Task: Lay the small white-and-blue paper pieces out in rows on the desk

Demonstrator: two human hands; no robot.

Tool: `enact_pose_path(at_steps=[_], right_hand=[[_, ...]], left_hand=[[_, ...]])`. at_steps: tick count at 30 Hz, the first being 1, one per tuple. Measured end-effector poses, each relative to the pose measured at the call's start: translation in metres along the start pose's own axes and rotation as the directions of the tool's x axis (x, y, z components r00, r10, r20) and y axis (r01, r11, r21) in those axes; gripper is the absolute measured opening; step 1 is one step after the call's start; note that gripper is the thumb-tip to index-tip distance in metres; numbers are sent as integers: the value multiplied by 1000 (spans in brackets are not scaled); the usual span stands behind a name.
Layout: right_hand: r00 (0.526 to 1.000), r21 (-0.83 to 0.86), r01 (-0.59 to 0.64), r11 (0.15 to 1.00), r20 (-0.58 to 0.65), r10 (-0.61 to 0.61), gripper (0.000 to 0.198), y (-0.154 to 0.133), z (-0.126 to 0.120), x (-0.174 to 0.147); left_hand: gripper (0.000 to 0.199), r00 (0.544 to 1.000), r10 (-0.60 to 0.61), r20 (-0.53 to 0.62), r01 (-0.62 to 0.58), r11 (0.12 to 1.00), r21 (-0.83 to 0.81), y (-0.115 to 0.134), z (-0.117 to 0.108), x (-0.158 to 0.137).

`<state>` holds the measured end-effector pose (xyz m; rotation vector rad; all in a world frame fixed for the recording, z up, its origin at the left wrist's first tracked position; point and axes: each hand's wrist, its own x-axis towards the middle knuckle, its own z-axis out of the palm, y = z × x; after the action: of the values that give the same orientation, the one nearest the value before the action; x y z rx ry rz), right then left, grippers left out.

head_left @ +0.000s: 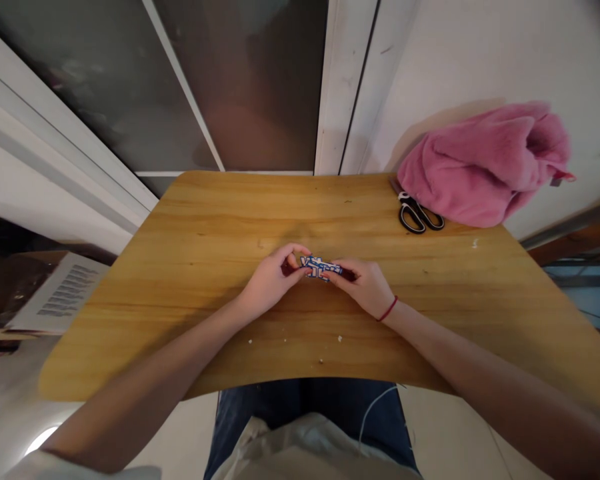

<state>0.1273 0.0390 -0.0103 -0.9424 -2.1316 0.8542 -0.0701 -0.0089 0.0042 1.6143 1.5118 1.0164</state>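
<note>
A small blue-and-white patterned piece [318, 267], with a jagged outline, is held over the middle of the wooden table [220, 220]. Its exact kind is too small to make out. The thumb and fingers of my left hand [275, 277] close on its left end. At its right end, my right hand [363, 283] pinches it between thumb and fingers, and a red string circles that wrist. Both fingertips hide the ends of the piece.
Black-handled scissors [416, 212] lie by a pink plush cloth item [480, 163] at the back right. White crumbs [339, 339] dot the table's front. A cardboard box [63, 293] stands low at the left. Framed dark panels [260, 87] rise behind the table.
</note>
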Motion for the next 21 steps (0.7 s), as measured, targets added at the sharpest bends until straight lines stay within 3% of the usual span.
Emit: enact_pose_path(at_steps=[7, 21], right_hand=[[1000, -51, 20, 999, 0, -20, 25, -1, -2, 0], [981, -256, 30, 966, 193, 21, 18, 7, 2, 6]], left_hand=[[5, 994, 109, 11, -109, 975, 194, 6, -3, -1], [19, 985, -23, 173, -59, 888, 456, 3, -3, -2]])
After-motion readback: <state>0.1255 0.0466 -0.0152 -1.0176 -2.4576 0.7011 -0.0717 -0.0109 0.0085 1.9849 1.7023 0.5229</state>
